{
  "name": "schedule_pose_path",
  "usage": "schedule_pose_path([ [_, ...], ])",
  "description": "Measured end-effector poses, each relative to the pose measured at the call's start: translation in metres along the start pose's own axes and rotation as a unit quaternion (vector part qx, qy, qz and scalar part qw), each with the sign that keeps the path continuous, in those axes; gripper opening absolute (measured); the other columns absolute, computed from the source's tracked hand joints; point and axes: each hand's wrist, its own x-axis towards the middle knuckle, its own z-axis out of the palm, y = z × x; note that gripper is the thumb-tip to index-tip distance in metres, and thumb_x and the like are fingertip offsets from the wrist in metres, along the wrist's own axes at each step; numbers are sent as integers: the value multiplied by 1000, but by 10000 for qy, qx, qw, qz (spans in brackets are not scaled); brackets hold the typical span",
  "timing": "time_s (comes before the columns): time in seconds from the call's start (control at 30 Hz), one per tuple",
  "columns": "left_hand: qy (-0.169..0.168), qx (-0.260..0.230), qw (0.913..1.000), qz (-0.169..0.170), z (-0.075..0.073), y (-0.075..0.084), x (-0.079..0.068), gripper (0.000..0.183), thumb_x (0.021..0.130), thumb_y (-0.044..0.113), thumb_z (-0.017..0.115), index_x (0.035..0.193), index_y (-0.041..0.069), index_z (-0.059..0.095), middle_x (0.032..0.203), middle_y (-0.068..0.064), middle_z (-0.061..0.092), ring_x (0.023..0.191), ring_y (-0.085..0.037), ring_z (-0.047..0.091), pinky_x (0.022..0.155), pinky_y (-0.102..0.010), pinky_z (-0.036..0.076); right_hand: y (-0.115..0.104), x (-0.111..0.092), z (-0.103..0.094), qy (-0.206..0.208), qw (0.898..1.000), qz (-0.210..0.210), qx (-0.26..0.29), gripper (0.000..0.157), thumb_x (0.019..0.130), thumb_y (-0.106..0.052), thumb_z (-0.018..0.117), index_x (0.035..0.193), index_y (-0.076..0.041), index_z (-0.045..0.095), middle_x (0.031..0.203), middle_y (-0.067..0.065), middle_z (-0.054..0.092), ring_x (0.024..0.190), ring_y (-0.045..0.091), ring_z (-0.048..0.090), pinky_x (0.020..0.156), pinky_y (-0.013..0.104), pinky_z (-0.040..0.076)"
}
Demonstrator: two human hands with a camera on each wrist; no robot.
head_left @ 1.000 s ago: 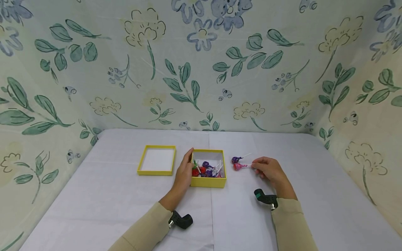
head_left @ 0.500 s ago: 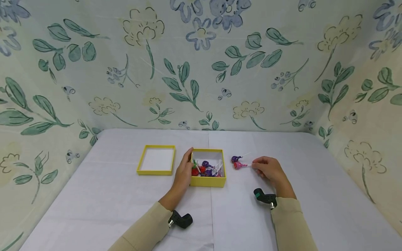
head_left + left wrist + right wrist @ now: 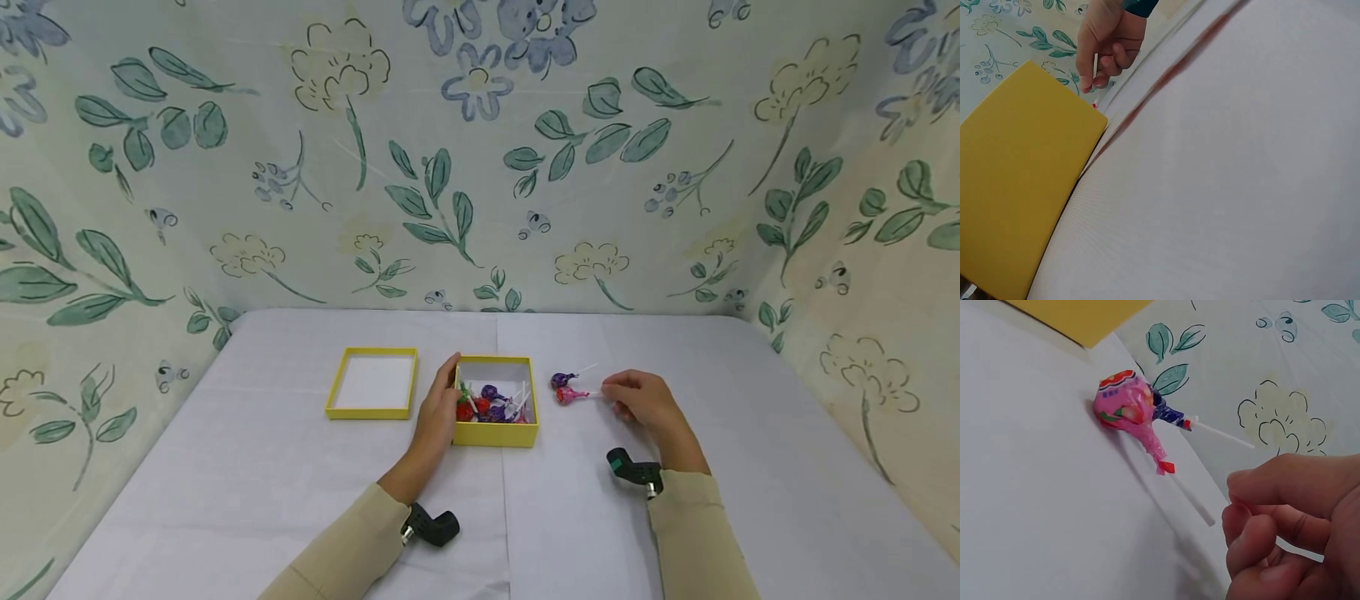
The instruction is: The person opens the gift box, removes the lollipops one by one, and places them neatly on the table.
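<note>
My left hand (image 3: 437, 414) grips the left side of a yellow box (image 3: 495, 435) with a white inside. Several lollipops (image 3: 492, 408) with red and purple wrappers lie in it, sticks leaning up at the right. To the right of the box, a pink lollipop (image 3: 567, 395) and a purple lollipop (image 3: 561, 381) lie side by side on the white cloth. My right hand (image 3: 643, 402) is at the pink one's stick with loosely curled fingers. In the right wrist view, the pink lollipop's stick end (image 3: 1210, 521) shows free, just short of the fingertips (image 3: 1235, 515).
A shallow yellow-rimmed lid (image 3: 367, 413), white inside, lies left of the box. White cloth (image 3: 262, 467) covers the table, and a floral-patterned curtain (image 3: 465, 167) stands behind it and along both sides. Each wrist wears a black camera mount (image 3: 431, 527).
My right hand has risen very slightly at the pink lollipop's stick. The left hand, box, lid and lollipops keep their places, apart from a small shift of the head view.
</note>
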Motion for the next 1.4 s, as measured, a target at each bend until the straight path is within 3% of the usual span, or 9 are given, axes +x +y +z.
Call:
schedule_pose_path([
  [0.3,78,-89,9997,204,1,-3,-3,56,97,16,32,150,35,28,157,9,23,145,-15,19,118,-40,17,-12,-6,-1,85,9992,-374,-106,33,95,-29,60,118,-5,61,100,16,58,79,23,52,64,26,49],
  [0.73,68,-50,9999,142,2,-2,-3,56,98,16,32,151,33,28,158,8,22,145,-17,18,118,-42,17,-44,-24,8,73,9963,-857,-82,30,92,-32,64,111,-10,63,102,20,60,78,28,55,65,31,51],
  [1.03,-59,-44,10000,34,-1,15,-9,56,98,8,31,153,21,26,159,-1,20,146,-23,17,118,-43,16,-61,-32,27,-125,9925,-1210,-123,28,92,-28,64,111,-7,64,103,16,62,83,36,57,68,37,54],
  [1.23,68,-73,9999,134,1,5,-7,56,98,14,32,151,31,28,158,6,23,145,-18,19,118,-41,16,-69,-36,44,-344,9904,-1336,-51,23,92,-25,64,107,-8,66,102,17,64,86,38,57,72,42,55],
  [1.4,119,-107,9997,196,2,-1,-4,56,97,16,33,150,34,30,157,6,24,145,-17,20,118,-41,17,-74,-41,55,-506,9871,-1520,-24,19,92,-22,65,104,-8,67,92,15,62,72,30,57,66,38,55],
])
